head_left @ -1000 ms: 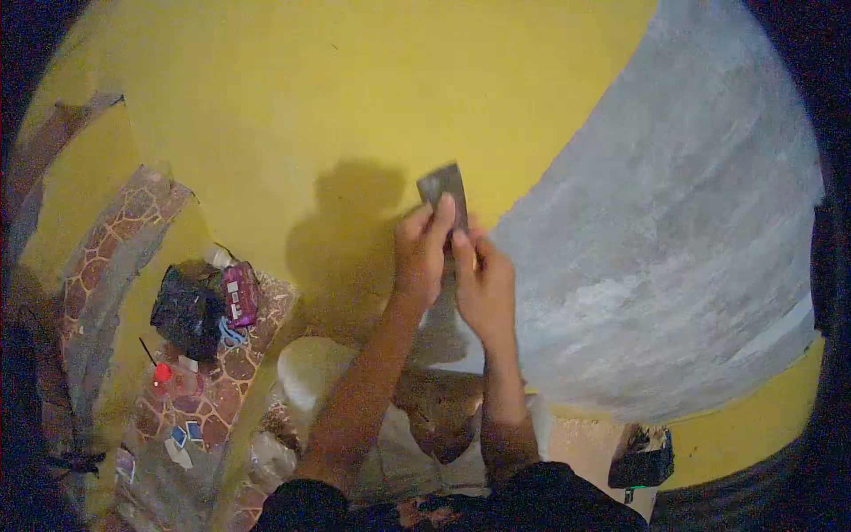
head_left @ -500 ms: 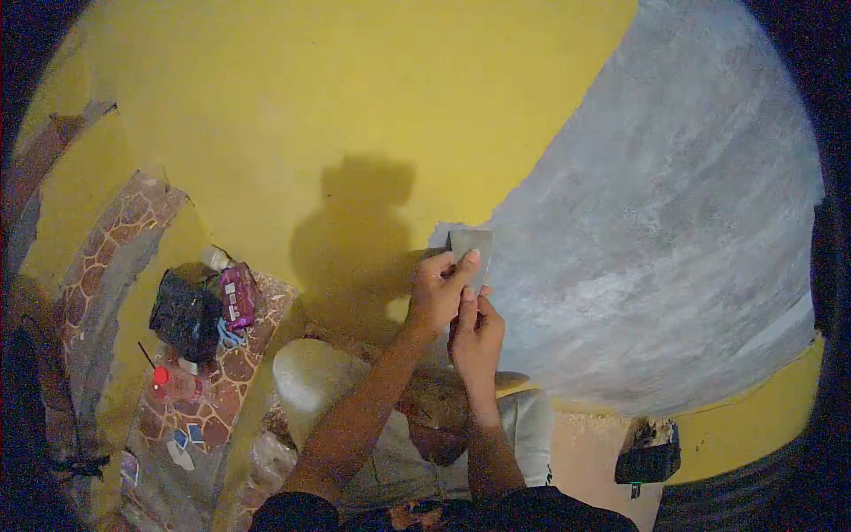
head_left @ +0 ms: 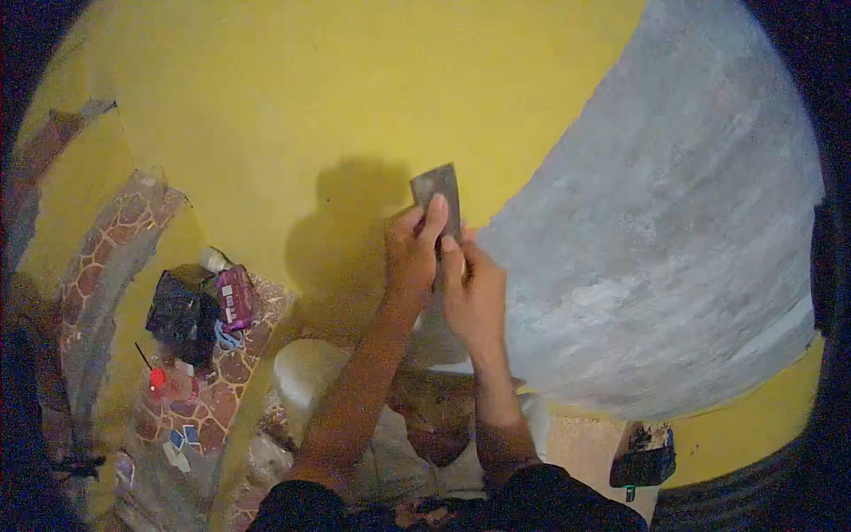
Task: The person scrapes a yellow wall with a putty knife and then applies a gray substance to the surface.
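A flat grey metal scraper is tilted against the yellow wall, its wide edge pointing up. My left hand is closed around it, thumb lying along the blade. My right hand grips its lower end, with the thumb pointing up; the fingers hide most of whatever handle there is. Just right of the hands, the yellow paint gives way to a large grey bare or plastered patch.
On the stone-patterned step at left lie a black plastic bag, a purple packet and a red-capped bottle. A dark box-like object is at lower right. My knees are below my arms.
Both hands have moved up and the scraper with them, from the notch at the grey patch's edge onto yellow paint. The blade now leans more to the left.
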A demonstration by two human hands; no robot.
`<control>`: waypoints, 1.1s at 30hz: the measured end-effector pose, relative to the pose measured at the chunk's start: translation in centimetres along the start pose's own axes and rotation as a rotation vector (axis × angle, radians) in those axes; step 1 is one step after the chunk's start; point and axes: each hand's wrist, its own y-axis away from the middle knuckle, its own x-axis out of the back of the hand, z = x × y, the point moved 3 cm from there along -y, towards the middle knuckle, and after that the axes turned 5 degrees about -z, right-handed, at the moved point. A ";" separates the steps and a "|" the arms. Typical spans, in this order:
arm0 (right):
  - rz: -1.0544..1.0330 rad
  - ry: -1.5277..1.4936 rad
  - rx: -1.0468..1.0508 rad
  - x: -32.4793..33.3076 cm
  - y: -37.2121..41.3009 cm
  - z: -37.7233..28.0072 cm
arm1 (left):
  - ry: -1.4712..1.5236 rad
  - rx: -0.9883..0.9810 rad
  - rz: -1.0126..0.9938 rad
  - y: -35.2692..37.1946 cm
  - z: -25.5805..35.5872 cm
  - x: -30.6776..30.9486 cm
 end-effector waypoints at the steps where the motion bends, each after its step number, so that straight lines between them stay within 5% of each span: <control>1: 0.001 0.026 -0.008 -0.4 0.7 0.6 | 0.022 0.052 0.003 0.2 -1.3 0.7; 3: 0.002 0.035 0.012 -1.5 2.6 3.1 | -0.126 0.055 0.008 1.3 -3.7 2.1; 5: -0.001 -0.285 -0.261 -2.0 4.9 5.3 | -0.019 0.176 -0.063 2.3 -4.9 1.6; 6: -0.005 -0.287 -0.264 -2.2 5.8 6.3 | -0.216 0.152 -0.009 3.2 -2.6 0.7; 9: 0.078 -0.341 -0.331 -1.6 7.5 7.7 | -0.086 0.124 -0.054 3.2 -5.5 0.0; 14: 0.315 0.083 0.042 -0.2 7.0 5.7 | -0.022 0.020 -0.232 2.8 -7.4 -0.6; 17: 0.319 0.133 -0.006 -0.1 7.6 5.4 | 0.025 -0.175 -0.201 3.1 -8.1 -1.1; 21: 0.276 0.215 0.090 -0.1 8.2 6.4 | -0.205 0.113 -0.085 4.5 -5.8 -1.7; 25: 0.096 -0.044 -0.173 -0.7 8.2 7.6 | -0.263 0.290 -0.098 4.5 -4.9 -1.3; 29: -0.035 -0.141 -0.298 -0.4 8.0 8.2 | -0.147 0.291 -0.192 3.8 -7.4 -0.5; 33: 0.071 -0.150 -0.200 0.1 8.1 7.2 | -0.096 0.339 -0.196 4.2 -6.5 -1.2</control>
